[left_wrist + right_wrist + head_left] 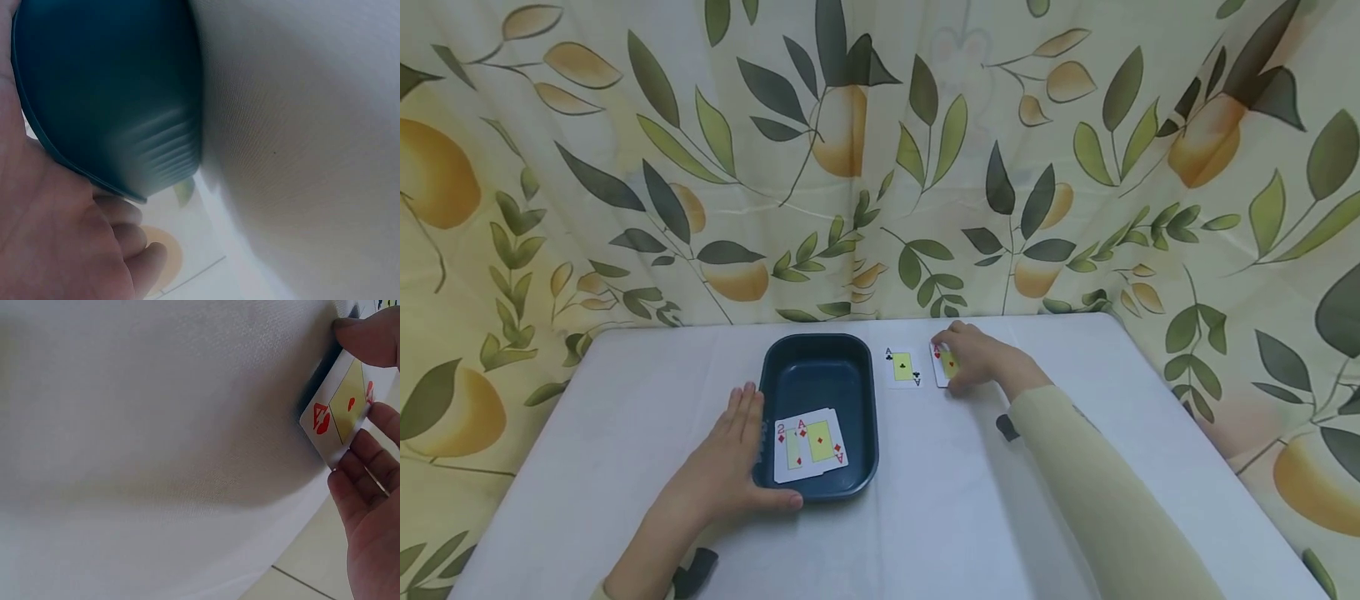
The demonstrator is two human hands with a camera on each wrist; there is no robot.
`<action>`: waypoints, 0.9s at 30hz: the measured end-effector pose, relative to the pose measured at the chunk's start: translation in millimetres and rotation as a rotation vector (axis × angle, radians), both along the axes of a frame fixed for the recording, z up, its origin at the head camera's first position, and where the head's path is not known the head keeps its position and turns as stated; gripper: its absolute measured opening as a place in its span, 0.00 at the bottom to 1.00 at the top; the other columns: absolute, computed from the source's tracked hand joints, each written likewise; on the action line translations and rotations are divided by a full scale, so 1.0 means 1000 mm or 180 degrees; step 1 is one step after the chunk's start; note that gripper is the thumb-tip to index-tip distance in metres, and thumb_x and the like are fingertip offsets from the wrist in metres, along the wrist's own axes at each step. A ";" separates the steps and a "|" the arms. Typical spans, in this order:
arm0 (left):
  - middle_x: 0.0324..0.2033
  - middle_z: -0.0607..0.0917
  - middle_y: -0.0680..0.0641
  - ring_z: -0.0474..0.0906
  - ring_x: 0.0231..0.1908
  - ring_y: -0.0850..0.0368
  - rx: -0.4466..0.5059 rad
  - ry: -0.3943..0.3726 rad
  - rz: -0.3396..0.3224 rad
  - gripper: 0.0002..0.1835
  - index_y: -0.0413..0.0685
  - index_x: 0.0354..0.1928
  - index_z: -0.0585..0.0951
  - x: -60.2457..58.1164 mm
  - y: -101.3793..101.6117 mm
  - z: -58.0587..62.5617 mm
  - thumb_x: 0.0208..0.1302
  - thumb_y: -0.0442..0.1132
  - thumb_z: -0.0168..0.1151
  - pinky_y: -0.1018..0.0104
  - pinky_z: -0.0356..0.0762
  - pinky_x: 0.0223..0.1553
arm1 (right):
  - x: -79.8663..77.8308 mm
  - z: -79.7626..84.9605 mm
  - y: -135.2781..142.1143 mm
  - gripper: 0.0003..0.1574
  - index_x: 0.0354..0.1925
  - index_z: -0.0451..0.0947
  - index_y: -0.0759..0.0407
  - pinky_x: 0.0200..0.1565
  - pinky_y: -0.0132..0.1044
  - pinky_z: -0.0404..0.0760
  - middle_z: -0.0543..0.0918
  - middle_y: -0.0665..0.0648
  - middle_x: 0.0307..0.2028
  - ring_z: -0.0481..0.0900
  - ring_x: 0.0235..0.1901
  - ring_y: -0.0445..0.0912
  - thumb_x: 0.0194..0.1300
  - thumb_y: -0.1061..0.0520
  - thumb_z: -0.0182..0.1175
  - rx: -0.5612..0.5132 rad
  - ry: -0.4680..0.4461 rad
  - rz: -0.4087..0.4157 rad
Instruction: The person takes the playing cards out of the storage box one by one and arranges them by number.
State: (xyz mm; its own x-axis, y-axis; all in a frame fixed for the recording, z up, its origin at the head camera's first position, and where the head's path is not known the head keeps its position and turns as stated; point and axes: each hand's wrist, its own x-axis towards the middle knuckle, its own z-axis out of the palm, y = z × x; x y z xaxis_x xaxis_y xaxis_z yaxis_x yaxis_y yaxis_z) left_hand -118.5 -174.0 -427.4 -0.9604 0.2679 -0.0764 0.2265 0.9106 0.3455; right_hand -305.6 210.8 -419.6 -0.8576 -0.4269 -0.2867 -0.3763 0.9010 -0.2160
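My right hand (973,357) pinches an ace of hearts playing card (340,419) by its edges, thumb on one side and fingers on the other. A dark band runs along the card's edge in the right wrist view; whether other cards lie under it I cannot tell. Left of that hand, an ace of clubs (902,367) lies face up on the table. My left hand (726,458) rests against the left side of a dark blue tray (820,342), fingers straight, thumb by the near corner. Inside, an ace of diamonds (822,442) overlaps a two of diamonds (781,458).
A white cloth covers the table (955,500). Behind it hangs a curtain (880,208) patterned with leaves and fruit. Dark straps (696,573) show at both wrists.
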 end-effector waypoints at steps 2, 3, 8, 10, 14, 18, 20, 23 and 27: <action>0.79 0.41 0.36 0.35 0.78 0.36 0.0008 0.0003 0.0001 0.83 0.36 0.78 0.44 0.000 0.001 0.000 0.29 0.84 0.66 0.37 0.52 0.71 | -0.001 -0.001 0.000 0.51 0.68 0.70 0.53 0.62 0.53 0.72 0.70 0.58 0.61 0.67 0.59 0.53 0.46 0.51 0.77 0.0010 -0.0024 -0.0033; 0.79 0.41 0.36 0.35 0.78 0.37 0.0007 0.0000 -0.0001 0.83 0.36 0.78 0.44 0.001 0.001 0.000 0.29 0.84 0.66 0.38 0.52 0.71 | -0.002 -0.001 0.000 0.51 0.68 0.70 0.52 0.63 0.54 0.72 0.70 0.58 0.61 0.67 0.60 0.53 0.46 0.51 0.77 0.0012 -0.0036 -0.0053; 0.79 0.41 0.36 0.35 0.78 0.36 0.0016 -0.0004 -0.0014 0.82 0.36 0.78 0.44 0.001 0.001 0.001 0.30 0.85 0.65 0.38 0.52 0.72 | -0.004 -0.002 0.000 0.52 0.69 0.70 0.51 0.64 0.57 0.70 0.68 0.59 0.64 0.66 0.62 0.55 0.46 0.50 0.77 -0.0001 -0.0087 -0.0122; 0.79 0.41 0.36 0.35 0.78 0.36 0.0016 -0.0004 -0.0020 0.82 0.36 0.78 0.44 0.001 0.001 0.001 0.30 0.85 0.65 0.38 0.51 0.72 | -0.004 -0.001 0.000 0.52 0.70 0.69 0.50 0.64 0.57 0.70 0.68 0.59 0.65 0.66 0.62 0.55 0.46 0.51 0.77 0.0006 -0.0091 -0.0129; 0.79 0.41 0.37 0.35 0.78 0.37 0.0005 -0.0023 -0.0012 0.82 0.37 0.78 0.44 0.001 0.001 0.002 0.30 0.85 0.65 0.38 0.51 0.72 | -0.002 0.001 0.000 0.52 0.70 0.69 0.51 0.64 0.56 0.71 0.68 0.60 0.65 0.66 0.61 0.54 0.47 0.50 0.77 -0.0003 -0.0083 -0.0105; 0.79 0.41 0.36 0.35 0.78 0.37 0.0000 -0.0020 -0.0020 0.82 0.37 0.78 0.43 0.000 0.001 0.004 0.31 0.85 0.65 0.38 0.51 0.72 | -0.001 0.004 0.001 0.54 0.71 0.68 0.52 0.64 0.57 0.71 0.68 0.61 0.65 0.67 0.61 0.55 0.47 0.50 0.78 -0.0019 -0.0063 -0.0067; 0.79 0.41 0.36 0.35 0.78 0.37 0.0013 -0.0021 -0.0014 0.82 0.37 0.78 0.44 0.001 0.001 0.004 0.31 0.84 0.66 0.38 0.51 0.72 | -0.001 0.004 0.001 0.55 0.71 0.67 0.53 0.64 0.57 0.71 0.68 0.61 0.66 0.67 0.61 0.55 0.47 0.50 0.78 -0.0027 -0.0046 -0.0038; 0.79 0.41 0.36 0.35 0.78 0.37 0.0015 -0.0028 0.0004 0.82 0.37 0.78 0.44 0.001 0.000 0.003 0.30 0.84 0.66 0.38 0.51 0.72 | 0.003 0.006 -0.002 0.55 0.72 0.66 0.51 0.65 0.57 0.70 0.67 0.60 0.67 0.66 0.63 0.55 0.48 0.49 0.77 -0.0090 -0.0048 -0.0028; 0.79 0.41 0.36 0.35 0.78 0.37 0.0022 -0.0024 0.0014 0.82 0.37 0.78 0.44 0.001 -0.001 0.003 0.31 0.84 0.66 0.38 0.51 0.71 | 0.015 0.015 -0.010 0.54 0.73 0.65 0.51 0.67 0.58 0.68 0.65 0.60 0.70 0.63 0.68 0.56 0.50 0.48 0.76 -0.0315 -0.0036 0.0041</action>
State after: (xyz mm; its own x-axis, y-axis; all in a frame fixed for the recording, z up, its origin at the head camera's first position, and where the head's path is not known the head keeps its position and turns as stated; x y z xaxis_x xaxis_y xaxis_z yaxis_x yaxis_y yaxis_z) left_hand -117.7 -174.6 -424.4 -0.9610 0.2643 -0.0818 0.2199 0.9092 0.3535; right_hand -290.7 200.8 -405.0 -0.8489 -0.4645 -0.2524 -0.3846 0.8702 -0.3079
